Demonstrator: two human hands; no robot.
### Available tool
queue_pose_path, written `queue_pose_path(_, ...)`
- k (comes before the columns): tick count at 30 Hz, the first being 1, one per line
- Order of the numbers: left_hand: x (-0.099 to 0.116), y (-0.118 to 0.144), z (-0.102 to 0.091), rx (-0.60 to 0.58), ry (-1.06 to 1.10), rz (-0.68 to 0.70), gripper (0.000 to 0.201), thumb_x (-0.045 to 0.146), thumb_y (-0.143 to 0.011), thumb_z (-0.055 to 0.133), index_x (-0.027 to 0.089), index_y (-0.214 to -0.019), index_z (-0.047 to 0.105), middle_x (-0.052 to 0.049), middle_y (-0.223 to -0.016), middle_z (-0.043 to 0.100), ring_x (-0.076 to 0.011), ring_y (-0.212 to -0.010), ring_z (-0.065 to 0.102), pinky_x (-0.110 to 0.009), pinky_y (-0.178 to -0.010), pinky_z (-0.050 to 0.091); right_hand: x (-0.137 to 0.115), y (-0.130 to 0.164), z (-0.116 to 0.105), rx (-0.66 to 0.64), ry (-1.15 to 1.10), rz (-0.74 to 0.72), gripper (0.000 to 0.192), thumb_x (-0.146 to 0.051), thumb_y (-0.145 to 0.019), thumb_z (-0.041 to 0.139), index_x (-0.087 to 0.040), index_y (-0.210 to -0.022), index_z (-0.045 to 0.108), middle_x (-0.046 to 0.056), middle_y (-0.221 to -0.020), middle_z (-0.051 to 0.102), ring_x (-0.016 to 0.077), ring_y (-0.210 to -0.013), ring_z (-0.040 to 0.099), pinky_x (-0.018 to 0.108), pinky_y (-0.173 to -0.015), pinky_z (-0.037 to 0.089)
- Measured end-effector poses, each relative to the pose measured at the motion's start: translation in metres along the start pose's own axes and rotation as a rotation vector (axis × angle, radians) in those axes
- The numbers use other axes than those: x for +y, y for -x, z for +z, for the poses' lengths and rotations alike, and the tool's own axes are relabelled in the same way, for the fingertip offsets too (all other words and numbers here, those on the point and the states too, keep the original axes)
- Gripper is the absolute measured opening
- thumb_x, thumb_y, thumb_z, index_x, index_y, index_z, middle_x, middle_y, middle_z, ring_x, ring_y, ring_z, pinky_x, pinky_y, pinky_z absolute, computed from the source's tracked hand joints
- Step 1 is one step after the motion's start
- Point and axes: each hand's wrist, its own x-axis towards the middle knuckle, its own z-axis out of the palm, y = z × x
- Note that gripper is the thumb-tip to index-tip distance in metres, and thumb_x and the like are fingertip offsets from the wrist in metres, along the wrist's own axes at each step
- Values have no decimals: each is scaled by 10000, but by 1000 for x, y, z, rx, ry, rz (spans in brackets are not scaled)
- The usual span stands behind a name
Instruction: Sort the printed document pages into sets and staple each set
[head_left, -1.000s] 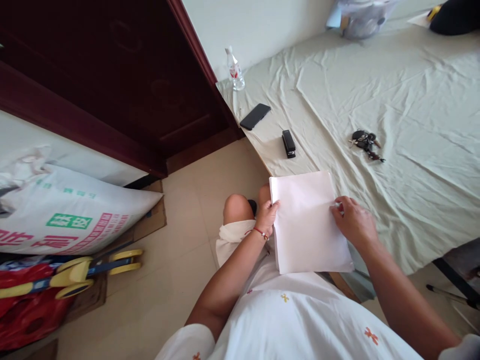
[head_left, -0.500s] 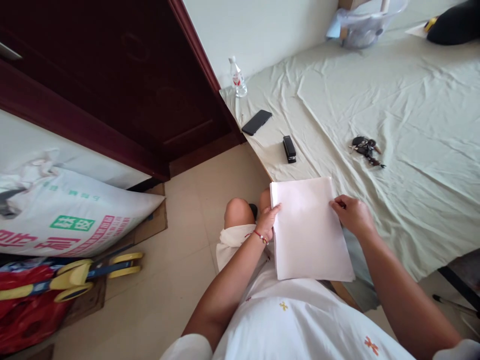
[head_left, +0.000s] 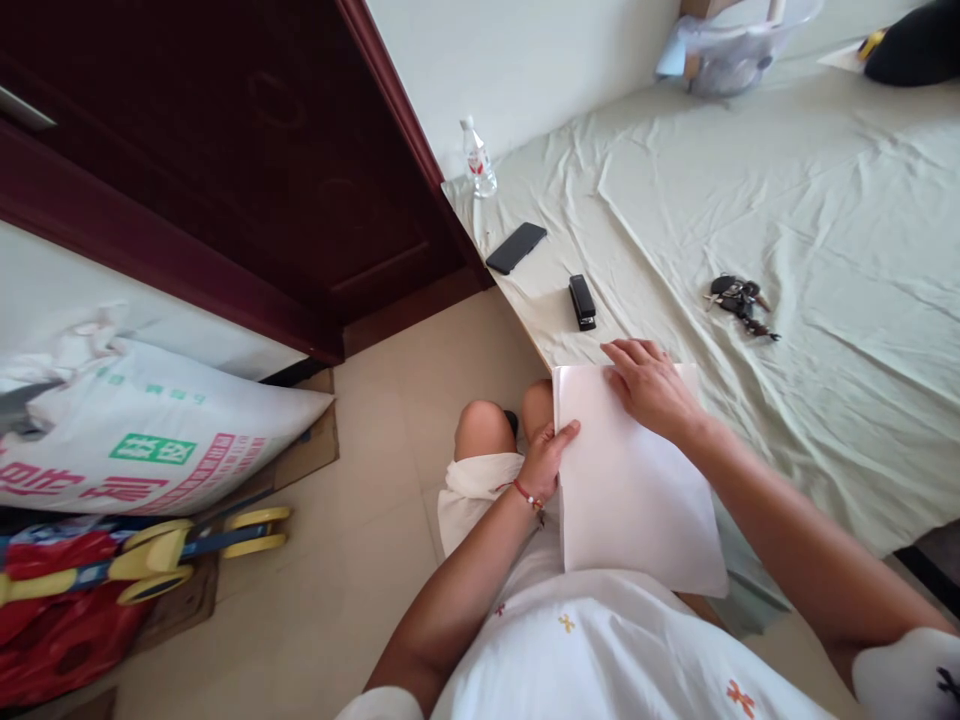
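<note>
A stack of white paper [head_left: 637, 490] lies at the near edge of a surface covered with a pale green sheet [head_left: 825, 220], partly overhanging my lap. My left hand [head_left: 547, 458] grips the stack's left edge, thumb on top. My right hand [head_left: 651, 383] rests flat on the stack's far end, fingers spread toward its top left corner. A black stapler [head_left: 582, 301] lies just beyond the paper, a short way from my right fingertips.
A black phone [head_left: 516, 247] and a small water bottle [head_left: 478, 160] lie farther along the sheet's left edge; a bunch of keys [head_left: 742, 301] is to the right. A dark wooden door [head_left: 247, 150] stands left. A printed sack [head_left: 150, 440] and yellow-blue toy [head_left: 165, 550] are on the floor.
My right hand left the paper's right edge and moved left across the top of the stack, now lying flat. The left hand keeps its grip on the left edge.
</note>
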Motion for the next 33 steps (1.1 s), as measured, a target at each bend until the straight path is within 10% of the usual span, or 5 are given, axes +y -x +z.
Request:
queue_pose_path(7, -1, 11, 10, -95, -5, 26, 676, 632, -653, 909, 109, -1067, 799, -143, -981, 817, -344, -1087, 754, -433, -1012, 577, -7, -22, -10, -188, -96, -73, 396, -337, -1064, 343, -186, -964, 694, 131, -898, 732, 282, -923, 655, 394, -852, 462)
queue_pose_path(20, -9, 32, -2, -248, -420, -2, 697, 773, -771, 734, 111, -967, 825, -126, -900, 801, -217, -775, 702, -298, -708, 517, 7, -27, -32, -54, -209, -48, 348, -409, -1046, 355, -214, -907, 607, 94, -840, 673, 230, -788, 619, 343, -783, 433)
queue_pose_path(33, -53, 50, 9, -285, -420, -52, 700, 721, -740, 802, 130, -1115, 801, -173, -1176, 791, -301, -1036, 743, -404, -923, 586, 18, -50, -15, -8, -328, -3, 383, -484, -998, 432, -247, -700, 391, 0, -640, 509, 151, -615, 434, 306, -650, 320)
